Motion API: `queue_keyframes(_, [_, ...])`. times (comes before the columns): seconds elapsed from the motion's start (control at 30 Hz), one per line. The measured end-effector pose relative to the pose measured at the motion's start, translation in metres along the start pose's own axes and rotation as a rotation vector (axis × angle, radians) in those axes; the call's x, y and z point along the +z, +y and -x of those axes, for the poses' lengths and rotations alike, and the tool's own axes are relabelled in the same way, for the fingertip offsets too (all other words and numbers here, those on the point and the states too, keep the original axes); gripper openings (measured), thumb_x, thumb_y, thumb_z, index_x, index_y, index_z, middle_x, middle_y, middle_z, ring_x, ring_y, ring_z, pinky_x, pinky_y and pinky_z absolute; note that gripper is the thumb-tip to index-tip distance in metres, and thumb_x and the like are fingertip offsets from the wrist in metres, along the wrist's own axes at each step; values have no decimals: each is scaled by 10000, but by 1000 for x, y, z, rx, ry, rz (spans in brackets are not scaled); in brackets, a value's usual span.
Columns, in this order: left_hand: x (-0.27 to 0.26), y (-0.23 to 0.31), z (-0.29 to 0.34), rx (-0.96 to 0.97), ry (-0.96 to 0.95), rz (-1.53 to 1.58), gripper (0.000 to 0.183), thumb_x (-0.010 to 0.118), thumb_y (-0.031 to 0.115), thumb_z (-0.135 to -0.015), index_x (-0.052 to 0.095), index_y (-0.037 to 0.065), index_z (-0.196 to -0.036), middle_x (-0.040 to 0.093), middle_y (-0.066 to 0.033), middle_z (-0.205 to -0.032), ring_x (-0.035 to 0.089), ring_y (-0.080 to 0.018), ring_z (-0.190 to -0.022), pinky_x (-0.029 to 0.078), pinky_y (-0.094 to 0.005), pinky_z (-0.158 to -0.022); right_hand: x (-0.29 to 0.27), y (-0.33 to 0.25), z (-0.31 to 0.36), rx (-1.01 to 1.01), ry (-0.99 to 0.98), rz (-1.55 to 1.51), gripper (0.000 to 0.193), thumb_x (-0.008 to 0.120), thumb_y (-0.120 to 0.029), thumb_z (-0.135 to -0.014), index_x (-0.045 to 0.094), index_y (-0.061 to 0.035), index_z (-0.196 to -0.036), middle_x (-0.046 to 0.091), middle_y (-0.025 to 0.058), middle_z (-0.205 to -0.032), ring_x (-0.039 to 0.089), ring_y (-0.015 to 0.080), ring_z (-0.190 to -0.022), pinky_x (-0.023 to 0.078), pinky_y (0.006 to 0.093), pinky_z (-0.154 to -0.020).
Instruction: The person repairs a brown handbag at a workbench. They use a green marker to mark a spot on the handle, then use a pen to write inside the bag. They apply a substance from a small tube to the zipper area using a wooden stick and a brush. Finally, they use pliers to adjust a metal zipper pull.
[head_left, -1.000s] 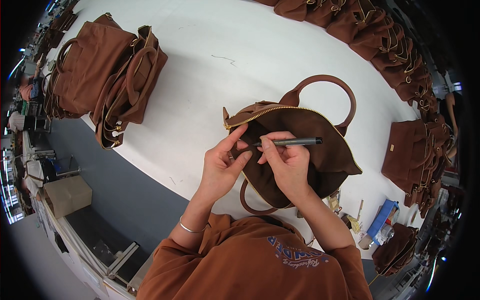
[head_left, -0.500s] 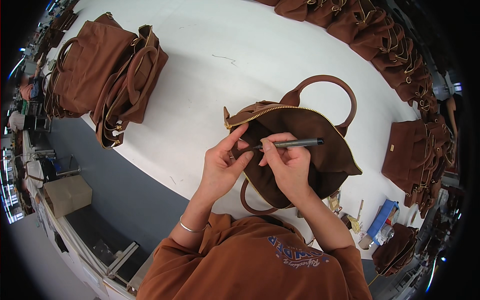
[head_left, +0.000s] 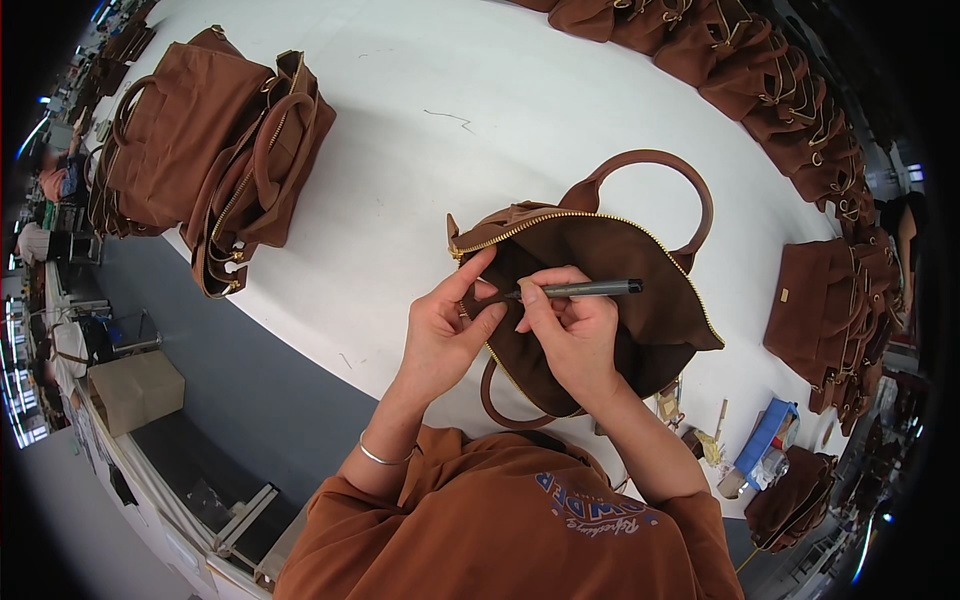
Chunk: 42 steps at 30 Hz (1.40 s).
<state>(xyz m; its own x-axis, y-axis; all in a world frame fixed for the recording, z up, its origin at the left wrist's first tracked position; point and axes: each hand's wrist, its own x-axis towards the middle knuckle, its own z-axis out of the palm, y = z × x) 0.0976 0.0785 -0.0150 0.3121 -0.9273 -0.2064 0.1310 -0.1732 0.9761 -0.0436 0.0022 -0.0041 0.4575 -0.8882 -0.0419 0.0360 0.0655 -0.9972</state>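
Note:
A brown handbag [head_left: 630, 250] lies unzipped on the white table in front of me, its dark lining showing and a gold-toothed zipper around the mouth. My left hand [head_left: 447, 325] grips the bag's left edge near the zipper end, thumb and forefinger apart over the lining; the other fingers are partly hidden. In my right hand [head_left: 578, 340] is a black marker pen [head_left: 608, 288], held in a writing grip with its tip pointing left at the lining between my left thumb and forefinger. Whether the tip touches the cloth is too small to tell.
Similar brown handbags [head_left: 180, 135] stand grouped at the left of the white table [head_left: 400, 170]. More bags [head_left: 805, 295] line the far right edge. A blue box [head_left: 765, 440] and small tools sit at the near right. A cardboard box [head_left: 137, 390] is beyond the grey floor.
My right hand and the marker pen have shifted very slightly to the left. My left hand and the handbag look the same.

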Motion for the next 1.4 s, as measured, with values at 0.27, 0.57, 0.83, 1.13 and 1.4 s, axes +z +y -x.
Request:
queue_keyframes(0.27, [0, -3, 0, 13, -2, 20, 597, 647, -90, -859, 493, 61, -1416, 593, 22, -958, 418, 26, -658, 364, -141, -523, 0, 1, 0, -6, 4, -16, 67, 647, -8, -907, 632, 50, -936, 654, 57, -824, 649, 81, -657, 543, 215, -567])
queue_keyframes(0.57, [1, -1, 0, 4, 8, -18, 608, 662, -86, -850, 505, 82, -1413, 600, 20, -964, 422, 29, -645, 375, -139, -518, 0, 3, 1, 0, 3, -44, 64, 646, -8, -909, 632, 49, -936, 650, 55, -817, 644, 79, -651, 532, 215, -560])
queue_keyframes(0.83, [0, -11, -1, 32, 16, -8, 615, 667, -82, -846, 505, 89, -1414, 606, 19, -957, 411, 32, -622, 372, -138, -511, 1, 3, 1, -16, -2, -9, 64, 646, -1, -902, 631, 54, -930, 647, 66, -835, 653, 95, -647, 535, 223, -555])
queue_keyframes(1.13, [1, -7, -1, 35, 18, -45, 620, 657, -103, -843, 498, 73, -1416, 571, 39, -965, 467, 22, -704, 391, -130, -563, -3, -11, 8, -93, 22, 0, 61, 640, 2, -903, 637, 48, -944, 633, 78, -827, 638, 93, -629, 512, 212, -538])
queue_keyframes(1.4, [7, -2, 2, 60, 71, -30, 558, 637, -84, -858, 528, 54, -1388, 577, 36, -942, 476, -5, -712, 410, -149, -623, -98, -104, 58, -541, 364, 252, 150, 527, -67, -958, 576, 69, -1001, 593, 127, -737, 600, 153, -569, 539, 285, -611])
